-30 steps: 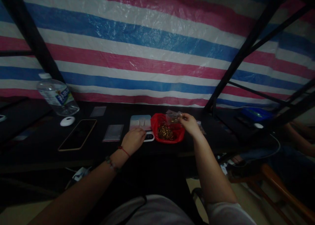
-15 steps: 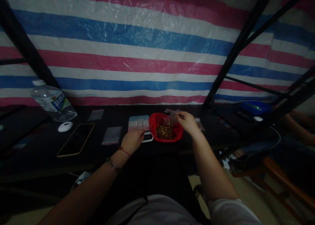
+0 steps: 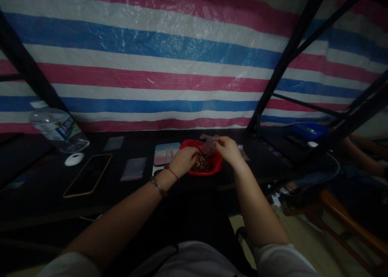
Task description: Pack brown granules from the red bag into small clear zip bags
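Observation:
A red plastic bag (image 3: 212,168), rolled open, holds a heap of small gold-brown pieces (image 3: 202,162) too small to name. Over its left rim reaches my left hand (image 3: 184,161), its fingers bent together at the pieces; what they pinch, if anything, is hidden. At the bag's far right side, my right hand (image 3: 228,150) pinches a small clear plastic bag (image 3: 208,143), which hangs over the red one. Left of the red bag lies a small digital scale (image 3: 166,153) with a pale blue and pink top, partly covered by my left hand and wrist.
Clear zip bags (image 3: 133,168) lie left of the scale, with another (image 3: 114,143) farther back. A phone (image 3: 88,176), a white oval case (image 3: 74,159) and a water bottle (image 3: 59,127) stand or lie farther left. Another person's arm (image 3: 363,151) shows at right.
My left hand has moved right from the scale's front to the red bag's contents. My right hand stays at the bag's far right with the clear bag. The view has shifted slightly.

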The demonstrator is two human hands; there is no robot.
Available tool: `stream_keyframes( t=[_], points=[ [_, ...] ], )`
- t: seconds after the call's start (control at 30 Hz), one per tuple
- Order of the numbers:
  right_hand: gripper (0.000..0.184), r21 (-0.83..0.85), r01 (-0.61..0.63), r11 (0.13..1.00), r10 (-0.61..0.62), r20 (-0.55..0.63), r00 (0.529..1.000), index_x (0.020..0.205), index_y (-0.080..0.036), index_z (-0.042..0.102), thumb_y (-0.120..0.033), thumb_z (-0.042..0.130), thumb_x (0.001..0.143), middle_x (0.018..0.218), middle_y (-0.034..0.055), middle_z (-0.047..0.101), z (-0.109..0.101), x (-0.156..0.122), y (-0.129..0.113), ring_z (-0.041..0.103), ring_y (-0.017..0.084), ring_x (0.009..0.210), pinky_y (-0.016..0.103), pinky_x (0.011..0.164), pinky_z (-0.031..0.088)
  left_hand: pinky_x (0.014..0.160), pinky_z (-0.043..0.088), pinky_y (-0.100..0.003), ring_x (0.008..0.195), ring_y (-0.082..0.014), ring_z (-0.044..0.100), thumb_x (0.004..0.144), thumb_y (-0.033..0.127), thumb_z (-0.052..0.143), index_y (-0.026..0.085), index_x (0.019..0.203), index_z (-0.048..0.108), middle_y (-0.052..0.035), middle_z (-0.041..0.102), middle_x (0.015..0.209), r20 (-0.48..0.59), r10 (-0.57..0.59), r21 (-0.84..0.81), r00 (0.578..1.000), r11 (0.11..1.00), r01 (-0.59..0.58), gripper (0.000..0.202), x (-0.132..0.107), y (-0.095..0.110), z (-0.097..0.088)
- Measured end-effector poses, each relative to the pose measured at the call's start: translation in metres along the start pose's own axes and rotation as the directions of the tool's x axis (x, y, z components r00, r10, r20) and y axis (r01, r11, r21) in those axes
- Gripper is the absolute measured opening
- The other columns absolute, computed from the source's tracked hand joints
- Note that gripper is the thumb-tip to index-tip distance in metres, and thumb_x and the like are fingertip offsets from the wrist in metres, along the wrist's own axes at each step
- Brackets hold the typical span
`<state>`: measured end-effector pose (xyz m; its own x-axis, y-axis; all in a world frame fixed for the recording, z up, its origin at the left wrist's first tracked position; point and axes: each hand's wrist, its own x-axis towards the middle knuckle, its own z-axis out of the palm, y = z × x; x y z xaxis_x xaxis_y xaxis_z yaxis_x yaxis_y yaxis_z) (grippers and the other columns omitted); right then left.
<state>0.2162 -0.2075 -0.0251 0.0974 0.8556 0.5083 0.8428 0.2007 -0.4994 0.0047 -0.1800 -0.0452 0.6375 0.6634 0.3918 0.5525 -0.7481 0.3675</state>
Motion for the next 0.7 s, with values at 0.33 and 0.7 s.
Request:
stream_keyframes(
  t=[0.33, 0.7],
  points=[
    [0.019, 0.057, 0.109, 0.992, -0.118, 0.177, 0.977, 0.090, -0.020, 0.074, -0.026, 0.058, 0.083, 0.092, 0.0079, 0.072, 0.012, 0.001, -0.002, 0.065, 0.022, 0.087, 0.034, 0.080, 0.046, 0.085, 0.048, -0.032, 0.089, -0.0201, 0.063, 0.081, 0.011, 0.049, 0.015, 0.094, 0.068, -0.0084, 0.070, 0.096, 0.052, 0.063, -0.033, 0.997, 0.998, -0.061, 0.023, 0.003, -0.005, 0.007],
    [0.021, -0.172, 0.098, 0.980, -0.088, 0.068, 0.994, 0.091, -0.019, 0.074, -0.025, 0.054, 0.085, 0.093, 0.0083, 0.073, 0.005, 0.000, -0.008, 0.065, 0.021, 0.088, 0.030, 0.081, 0.046, 0.081, 0.046, -0.031, 0.087, -0.0198, 0.062, 0.087, 0.040, 0.053, 0.018, 0.090, 0.069, -0.0070, 0.069, 0.090, 0.228, 0.229, -0.003, 0.946, 0.972, -0.234, 0.027, -0.014, 0.007, 0.006]
  ],
)
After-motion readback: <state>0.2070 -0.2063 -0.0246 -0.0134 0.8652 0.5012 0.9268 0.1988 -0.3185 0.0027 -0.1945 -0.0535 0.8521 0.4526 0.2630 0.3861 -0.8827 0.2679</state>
